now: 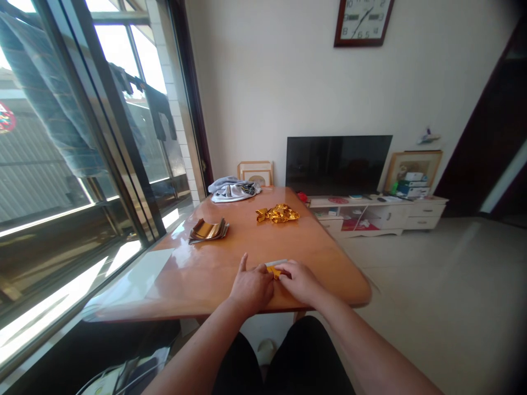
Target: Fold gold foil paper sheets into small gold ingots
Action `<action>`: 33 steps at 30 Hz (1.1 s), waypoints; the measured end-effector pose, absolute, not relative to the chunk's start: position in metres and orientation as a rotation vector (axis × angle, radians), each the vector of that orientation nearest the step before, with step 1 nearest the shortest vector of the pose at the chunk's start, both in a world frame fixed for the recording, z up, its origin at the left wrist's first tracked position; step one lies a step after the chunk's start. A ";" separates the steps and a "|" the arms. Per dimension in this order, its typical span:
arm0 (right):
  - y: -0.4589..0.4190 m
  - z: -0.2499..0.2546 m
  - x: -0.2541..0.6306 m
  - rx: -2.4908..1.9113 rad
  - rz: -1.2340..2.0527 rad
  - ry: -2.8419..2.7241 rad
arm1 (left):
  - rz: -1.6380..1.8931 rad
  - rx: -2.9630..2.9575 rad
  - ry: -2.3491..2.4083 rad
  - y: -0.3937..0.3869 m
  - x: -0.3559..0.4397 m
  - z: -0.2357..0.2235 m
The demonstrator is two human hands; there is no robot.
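Okay, my left hand (251,286) and right hand (298,282) close narrowly around the gold foil (274,272), though I can't tell if it's gripped; a hard squeeze could tear it, or it could slide on the glossy table (197,280).

From here, the varnished wooden desk (214,269) is shining with a smooth, glossy finish, and a small scrap of gold foil (274,271) is glinting with a metallic sheen. A crumpled heap of gold foil (278,214) is catching the light along its rough creases, a curled stack of foil sheets (208,230) is showing a smooth, mirror-like gold face, and a bunched cloth (233,190) is looking soft and matt.
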State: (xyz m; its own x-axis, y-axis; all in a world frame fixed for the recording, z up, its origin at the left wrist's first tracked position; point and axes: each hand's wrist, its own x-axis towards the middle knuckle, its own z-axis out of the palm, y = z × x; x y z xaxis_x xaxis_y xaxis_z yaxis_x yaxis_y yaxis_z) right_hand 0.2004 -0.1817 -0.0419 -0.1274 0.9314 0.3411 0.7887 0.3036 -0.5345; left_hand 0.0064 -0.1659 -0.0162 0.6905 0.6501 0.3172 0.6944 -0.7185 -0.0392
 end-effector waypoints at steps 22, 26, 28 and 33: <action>-0.201 -0.012 0.247 -1.575 0.128 -2.196 | -0.639 -2.698 -1.317 -0.157 0.022 -0.014; -0.195 -0.007 0.249 -1.489 0.099 -2.330 | -0.643 -2.700 -1.308 -0.156 0.023 -0.014; -0.191 -0.007 0.250 -1.473 0.089 -2.369 | -0.648 -2.695 -1.309 -0.155 0.023 -0.014; -0.184 -0.010 0.249 -1.451 0.053 -2.420 | -0.649 -2.697 -1.272 -0.154 0.024 -0.014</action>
State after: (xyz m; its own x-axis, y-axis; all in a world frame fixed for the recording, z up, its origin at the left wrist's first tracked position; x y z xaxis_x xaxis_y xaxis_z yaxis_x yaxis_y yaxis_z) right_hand 0.2489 -0.1836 -0.0101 -0.4341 0.8654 0.2503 0.8537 0.4839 -0.1925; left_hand 0.0239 -0.1535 -0.0138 0.5631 0.7162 0.4123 0.7542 -0.6493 0.0978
